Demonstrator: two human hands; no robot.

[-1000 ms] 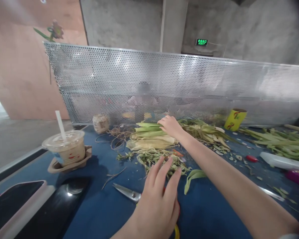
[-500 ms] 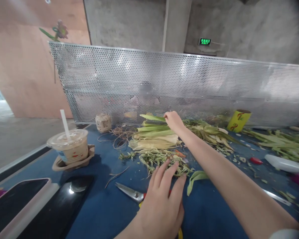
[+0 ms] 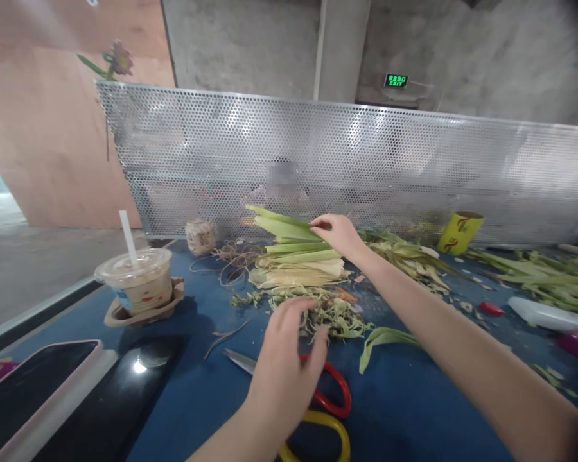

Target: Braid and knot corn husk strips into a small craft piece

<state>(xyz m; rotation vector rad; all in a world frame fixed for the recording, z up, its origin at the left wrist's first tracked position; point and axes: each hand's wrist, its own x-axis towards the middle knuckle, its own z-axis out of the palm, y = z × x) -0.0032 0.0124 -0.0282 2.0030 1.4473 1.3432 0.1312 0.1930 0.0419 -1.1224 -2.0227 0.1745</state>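
My right hand [image 3: 338, 236] pinches the end of a long green corn husk [image 3: 284, 226], raised above the back of the husk pile. The stacked husks [image 3: 301, 273] run from green at the back to pale yellow in front. My left hand [image 3: 289, 353] hovers over the table with thumb and fingers apart, holding nothing. Beneath it lie scissors [image 3: 338, 391] with one red and one yellow handle loop, partly covered by the hand. Just past its fingers is a heap of shredded green leaf bits [image 3: 340, 317]. A curled green strip [image 3: 383, 340] lies by my right forearm.
At left are a lidded drink cup [image 3: 142, 292] in a cardboard holder and two phones [image 3: 115, 385]. A twine ball [image 3: 201, 237] trails loose string. Perforated metal panels [image 3: 212, 147] border the back. At right are a yellow tube [image 3: 460, 233], a white tool [image 3: 549, 314] and more leaves [image 3: 549, 276].
My right hand has lifted the green husk and brought it slightly left, showing more of it. My left hand has shifted left with its thumb gap wider, uncovering the scissor handles.
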